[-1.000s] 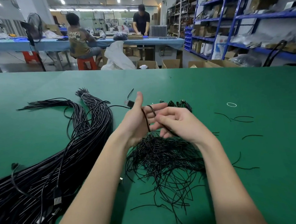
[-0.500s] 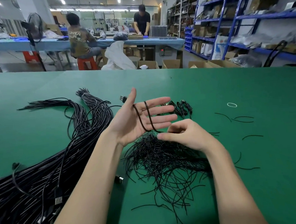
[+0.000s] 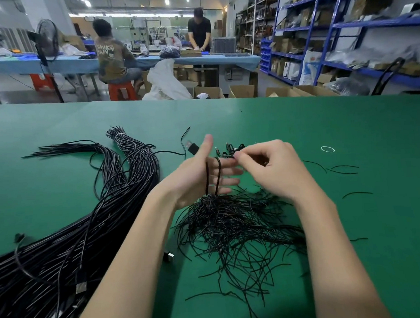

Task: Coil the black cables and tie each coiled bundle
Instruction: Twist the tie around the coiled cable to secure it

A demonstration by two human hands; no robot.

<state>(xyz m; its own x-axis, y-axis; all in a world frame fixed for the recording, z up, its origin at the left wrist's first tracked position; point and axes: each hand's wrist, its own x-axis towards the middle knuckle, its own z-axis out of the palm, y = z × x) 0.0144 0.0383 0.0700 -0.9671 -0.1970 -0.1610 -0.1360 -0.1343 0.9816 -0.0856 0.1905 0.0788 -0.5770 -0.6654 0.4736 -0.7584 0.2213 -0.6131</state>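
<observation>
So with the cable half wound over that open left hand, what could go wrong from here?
1. The left hand has straight fingers, so the cable loops could slip off.
2. The loops hang just above the pile of black ties and may snag them.
3. The right hand pinches the cable near its end; losing it would likely undo the winding.

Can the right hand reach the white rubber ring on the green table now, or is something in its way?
Probably yes. The white rubber ring lies alone on bare green table, beyond and to the right of the right hand. Nothing stands between them, but that hand's fingers are busy pinching the cable wound over the left hand.
</observation>
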